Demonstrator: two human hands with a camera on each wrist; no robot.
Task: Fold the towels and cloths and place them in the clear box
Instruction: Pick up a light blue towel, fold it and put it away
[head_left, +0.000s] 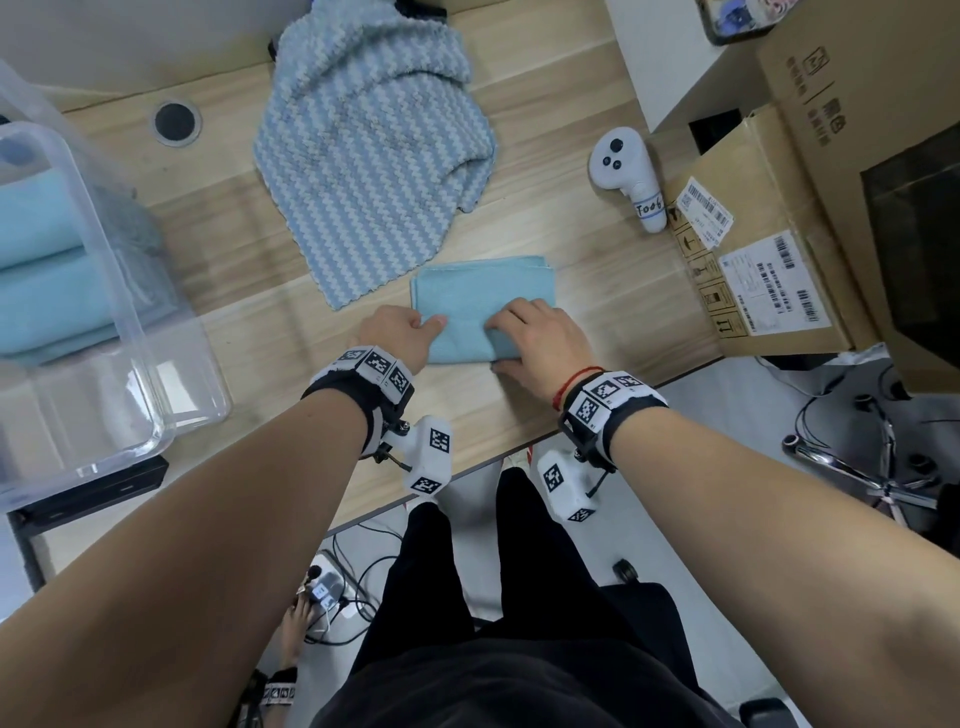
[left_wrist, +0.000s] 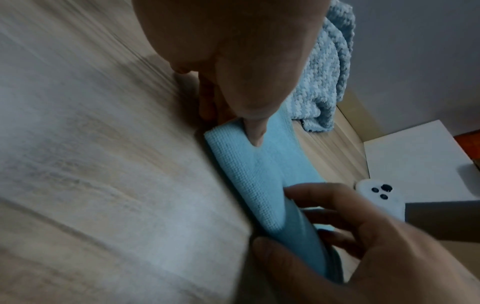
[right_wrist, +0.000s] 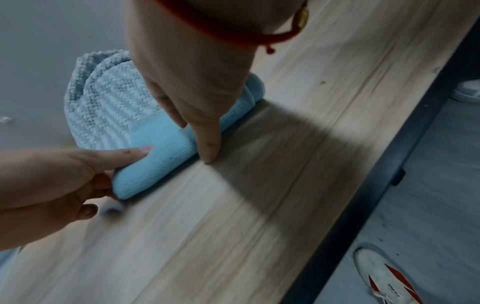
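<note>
left hand (head_left: 400, 332) pinches the near left corner of one folded light-blue cloth (head_left: 480, 296), thumb on top; right hand (head_left: 540, 343) curls round its near right edge. cloth lies on the wooden table (head_left: 249, 270), touching one striped towel (head_left: 363, 156) behind. clear box (head_left: 104, 249) far left holds at least two blue folded cloths. one white controller (head_left: 626, 171), two cardboard boxes (head_left: 779, 249) right.

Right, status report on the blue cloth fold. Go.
Left hand pinching near-left corner of light blue cloth, right hand gripping near-right edge. Cloth folded small, flat on desk. Striped towel unfolded behind. Clear box left, unobstructed.
</note>
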